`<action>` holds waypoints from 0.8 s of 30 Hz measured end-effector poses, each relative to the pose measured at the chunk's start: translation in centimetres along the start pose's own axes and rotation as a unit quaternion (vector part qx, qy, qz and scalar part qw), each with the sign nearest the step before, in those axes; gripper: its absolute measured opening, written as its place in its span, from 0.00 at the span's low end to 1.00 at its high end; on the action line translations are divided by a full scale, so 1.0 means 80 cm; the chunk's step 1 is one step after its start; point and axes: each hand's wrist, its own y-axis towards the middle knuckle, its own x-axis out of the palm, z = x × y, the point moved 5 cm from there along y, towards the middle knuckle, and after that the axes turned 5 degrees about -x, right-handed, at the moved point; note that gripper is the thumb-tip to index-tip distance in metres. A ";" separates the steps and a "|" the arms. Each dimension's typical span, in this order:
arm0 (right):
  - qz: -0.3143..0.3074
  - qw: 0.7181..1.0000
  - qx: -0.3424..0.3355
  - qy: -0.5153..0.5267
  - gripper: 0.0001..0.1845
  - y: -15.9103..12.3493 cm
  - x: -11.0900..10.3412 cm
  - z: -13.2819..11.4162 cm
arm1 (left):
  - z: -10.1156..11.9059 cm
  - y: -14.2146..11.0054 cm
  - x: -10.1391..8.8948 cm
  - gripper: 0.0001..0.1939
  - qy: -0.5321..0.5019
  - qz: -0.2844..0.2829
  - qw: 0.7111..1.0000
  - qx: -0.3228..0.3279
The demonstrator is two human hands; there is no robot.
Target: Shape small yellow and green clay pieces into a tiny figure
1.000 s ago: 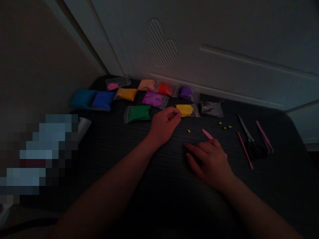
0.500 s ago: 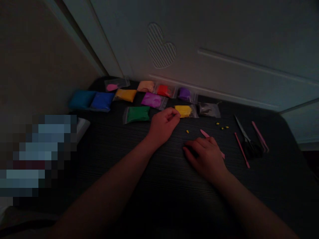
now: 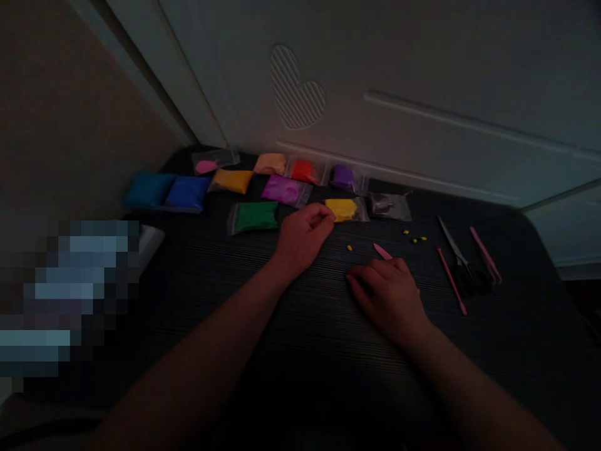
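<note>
— Your right hand (image 3: 389, 299) curls its fingers more than one second ago. Does it grip the pink tool (image 3: 382, 252)?
— I cannot tell; most is hidden underneath.
— And farther?
— One yellow piece (image 3: 349, 248) lies between your hands. Your left hand (image 3: 304, 237), fingertips together, overlaps the yellow packet (image 3: 344, 210) in view; its grip I cannot tell.

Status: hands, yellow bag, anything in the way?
Left hand at yellow bag, contact unclear. Right hand partly hiding pink tool. Small yellow bit between hands.
</note>
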 end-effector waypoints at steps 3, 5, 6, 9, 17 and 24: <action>0.004 1.000 -0.002 0.002 0.09 -0.001 0.000 0.002 | -0.001 0.000 0.000 0.07 -0.001 -0.001 1.000 -0.003; 0.003 1.000 0.001 0.009 0.10 -0.002 0.001 0.003 | -0.001 0.000 0.000 0.07 -0.004 -0.001 1.000 -0.007; 0.003 1.000 0.004 0.012 0.10 -0.004 0.000 0.004 | -0.002 0.000 0.000 0.07 -0.005 -0.001 1.000 -0.009; -0.003 1.000 0.008 0.013 0.12 -0.009 -0.002 0.006 | -0.001 0.000 0.001 0.06 -0.012 -0.003 1.000 -0.011; -0.022 1.000 -0.018 0.011 0.15 -0.014 -0.002 0.003 | -0.001 0.001 0.001 0.06 -0.016 -0.003 1.000 -0.017; -0.066 0.996 -0.060 0.021 0.16 -0.014 0.003 -0.008 | -0.001 0.000 0.000 0.06 -0.017 -0.001 1.000 -0.015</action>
